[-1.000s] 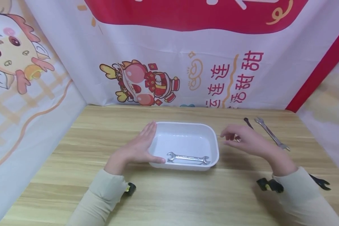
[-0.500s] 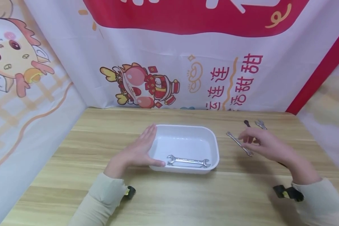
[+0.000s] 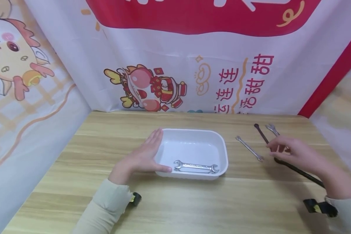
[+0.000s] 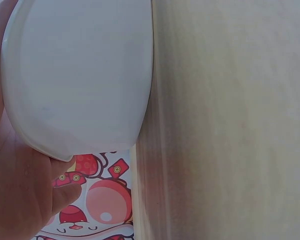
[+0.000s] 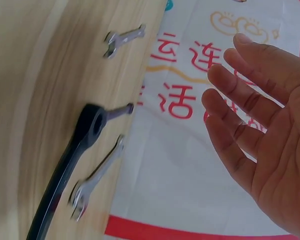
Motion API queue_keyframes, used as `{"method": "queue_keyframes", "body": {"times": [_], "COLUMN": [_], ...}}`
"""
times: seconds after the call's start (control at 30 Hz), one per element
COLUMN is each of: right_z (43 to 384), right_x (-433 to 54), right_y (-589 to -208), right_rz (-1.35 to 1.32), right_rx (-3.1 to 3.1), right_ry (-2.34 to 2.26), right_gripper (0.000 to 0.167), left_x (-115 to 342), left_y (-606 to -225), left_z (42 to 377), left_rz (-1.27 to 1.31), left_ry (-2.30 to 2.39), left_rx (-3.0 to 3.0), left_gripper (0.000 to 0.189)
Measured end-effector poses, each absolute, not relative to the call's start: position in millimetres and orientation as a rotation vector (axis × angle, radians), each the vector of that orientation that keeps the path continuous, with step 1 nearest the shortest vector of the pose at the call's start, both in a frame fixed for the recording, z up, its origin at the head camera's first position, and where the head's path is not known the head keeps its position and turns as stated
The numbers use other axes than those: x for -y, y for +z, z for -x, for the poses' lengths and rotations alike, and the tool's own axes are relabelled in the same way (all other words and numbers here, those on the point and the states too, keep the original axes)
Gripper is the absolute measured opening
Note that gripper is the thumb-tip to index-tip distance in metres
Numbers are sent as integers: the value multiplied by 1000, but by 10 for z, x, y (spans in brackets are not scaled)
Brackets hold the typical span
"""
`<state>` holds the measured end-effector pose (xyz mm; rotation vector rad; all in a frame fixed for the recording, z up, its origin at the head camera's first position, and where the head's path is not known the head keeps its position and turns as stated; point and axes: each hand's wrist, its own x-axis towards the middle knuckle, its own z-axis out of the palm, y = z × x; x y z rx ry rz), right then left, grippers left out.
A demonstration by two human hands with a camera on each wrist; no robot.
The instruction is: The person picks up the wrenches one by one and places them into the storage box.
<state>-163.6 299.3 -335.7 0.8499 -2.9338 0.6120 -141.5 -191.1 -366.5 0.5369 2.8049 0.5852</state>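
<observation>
A white plastic tray [image 3: 193,176] stands mid-table with a silver open-end wrench [image 3: 196,166] lying along its front inside. At its left end rests my left hand [image 3: 143,156], thumb over the front rim and fingers stretched toward the back corner. My right hand [image 3: 298,152] hovers over the wrenches at the right, fingers loosely bent with nothing between them. Under and around it lie a long black ring-ended wrench [image 5: 65,165], a thin dark wrench [image 3: 261,133] and a silver wrench [image 5: 97,172], partly covered in the head view. A smaller silver wrench [image 3: 249,149] lies nearer the tray.
The wooden table [image 3: 169,208] ends at a printed cloth backdrop [image 3: 175,45] behind. Cloth also hangs at the left side [image 3: 38,130] and the right side. A black wrist strap [image 3: 320,208] sits on the right sleeve.
My right hand has moved rightward from beside the tray, leaving the smaller silver wrench in full view and passing over the other wrenches. My left hand stays at the tray.
</observation>
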Motion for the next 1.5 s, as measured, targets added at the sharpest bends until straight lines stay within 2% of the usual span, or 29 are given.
{"method": "queue_keyframes", "body": {"times": [0.77,1.5], "right_z": [1622,1676], "right_x": [-3577,-3737], "right_y": [-3688,-3884], "right_rz": [-796,-654], "right_rx": [2965,3271], "right_ry": [426,482], "right_gripper": [23,28], "left_x": [1911,1922], "left_y": [-3685,-3676], "left_z": [1431,1434], "left_rz": [-542,-529], "left_ry": [586,577], "left_rx": [-2807,-2802], "left_gripper": [135,137]}}
